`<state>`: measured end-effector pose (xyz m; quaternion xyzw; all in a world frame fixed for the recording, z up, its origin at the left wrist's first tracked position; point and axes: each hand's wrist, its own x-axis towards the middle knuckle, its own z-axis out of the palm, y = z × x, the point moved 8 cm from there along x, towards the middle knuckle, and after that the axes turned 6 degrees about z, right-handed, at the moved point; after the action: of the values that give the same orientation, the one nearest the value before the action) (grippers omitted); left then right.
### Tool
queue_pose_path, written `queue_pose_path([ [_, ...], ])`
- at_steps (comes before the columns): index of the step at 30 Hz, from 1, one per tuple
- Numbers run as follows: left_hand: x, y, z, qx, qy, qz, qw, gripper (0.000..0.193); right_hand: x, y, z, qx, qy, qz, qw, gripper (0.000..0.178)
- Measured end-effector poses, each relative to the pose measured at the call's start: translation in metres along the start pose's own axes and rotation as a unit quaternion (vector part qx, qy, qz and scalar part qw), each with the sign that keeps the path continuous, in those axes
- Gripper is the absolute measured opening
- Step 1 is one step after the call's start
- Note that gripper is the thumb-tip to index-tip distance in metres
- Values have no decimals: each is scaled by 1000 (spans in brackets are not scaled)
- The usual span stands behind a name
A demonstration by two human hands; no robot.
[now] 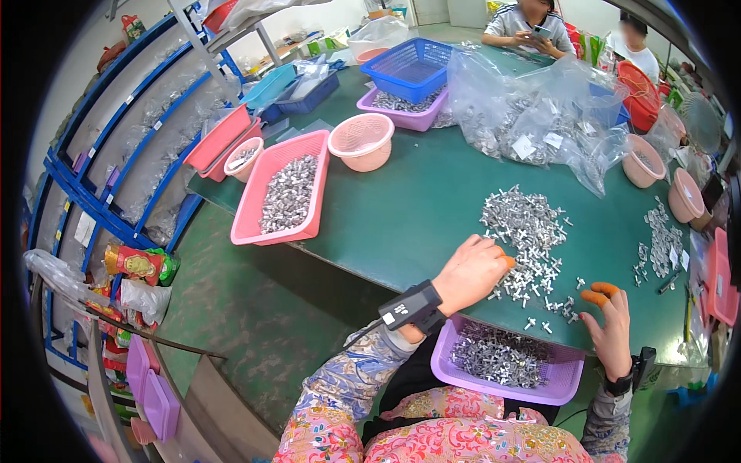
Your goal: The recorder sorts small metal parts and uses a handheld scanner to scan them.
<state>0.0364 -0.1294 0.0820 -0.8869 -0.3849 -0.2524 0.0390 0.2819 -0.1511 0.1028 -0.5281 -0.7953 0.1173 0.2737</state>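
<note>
On green table (401, 208), left hand (472, 272) at metal parts (525, 224), right hand (611, 328) nearby

Blue shelving (96, 202) stands at left; at far right, possibly a fan (701, 119).

Looks like shiny metal on small parts (525, 220), smooth low gloss on desk (386, 224), plastic on purple basket (567, 380), glossy clear film on bags (480, 85).

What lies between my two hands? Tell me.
Loose silvery parts on the green tabletop lie between your left hand and right hand, in the head view.
</note>
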Motion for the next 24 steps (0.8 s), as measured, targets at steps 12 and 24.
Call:
queue_pose_path([
  [12, 0, -12, 1, -101, 0, -83, 992, 17, 11, -14, -11, -18, -5, -31, 999, 34],
  [24, -1, 1, -26, -117, 53, -99, 987, 14, 47, 7, -2, -146, 89, -148, 974, 14],
])
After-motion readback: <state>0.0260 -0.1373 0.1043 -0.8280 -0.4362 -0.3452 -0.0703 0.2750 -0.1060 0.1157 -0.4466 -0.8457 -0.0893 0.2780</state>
